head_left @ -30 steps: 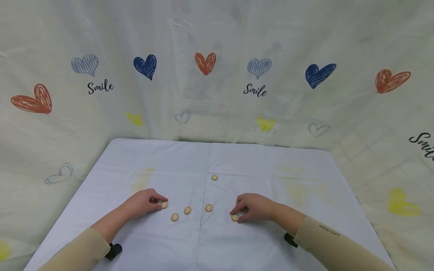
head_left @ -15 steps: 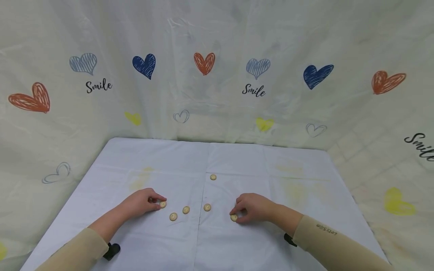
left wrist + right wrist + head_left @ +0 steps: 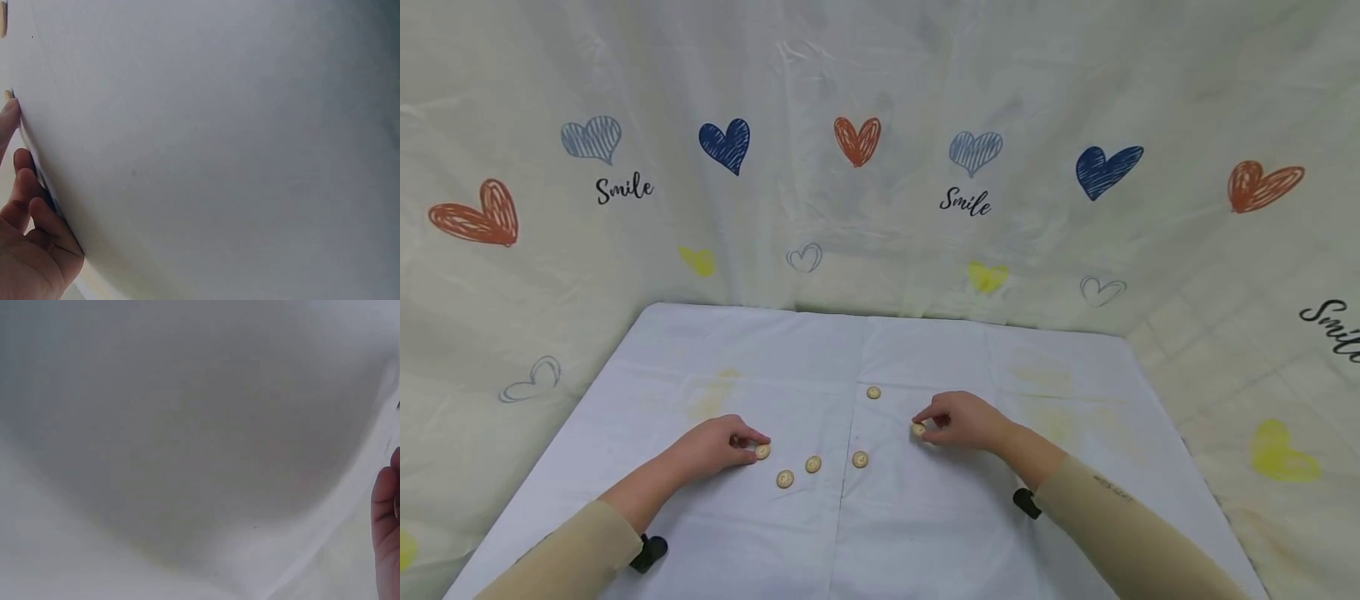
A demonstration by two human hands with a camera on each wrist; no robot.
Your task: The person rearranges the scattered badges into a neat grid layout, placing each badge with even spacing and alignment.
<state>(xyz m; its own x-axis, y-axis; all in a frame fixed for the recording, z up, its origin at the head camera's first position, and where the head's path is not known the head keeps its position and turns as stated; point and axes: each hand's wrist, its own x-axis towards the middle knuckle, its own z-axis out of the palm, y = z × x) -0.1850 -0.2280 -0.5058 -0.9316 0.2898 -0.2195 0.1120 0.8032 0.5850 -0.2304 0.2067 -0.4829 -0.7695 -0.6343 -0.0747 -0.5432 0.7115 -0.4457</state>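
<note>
Between thumb and index finger, my left hand point(image 3: 715, 447) pinches a round, pale wooden button point(image 3: 763, 452) on the left of the white table. My right hand point(image 3: 967, 422) holds a similar button point(image 3: 918, 430) by its edges, right of the middle. Two loose buttons lie just right of the left hand, a nearer one point(image 3: 785, 479) and a farther one point(image 3: 813, 464). Another button point(image 3: 861, 459) lies near the centre crease, and one more point(image 3: 874, 392) sits farther back. The left wrist view catches curled fingers point(image 3: 40, 219) at its edge; the right wrist view shows only part of that hand.
A white cloth point(image 3: 925, 533) with creases and faint yellow stains covers the table. Behind and beside it hangs a pale curtain point(image 3: 895, 217) printed with hearts and "Smile". Dark wrist cameras sit under the left wrist point(image 3: 649, 552) and right wrist point(image 3: 1027, 502).
My right hand has moved away from me toward the back of the table, carrying its button along. The left hand and the loose buttons have stayed in place.
</note>
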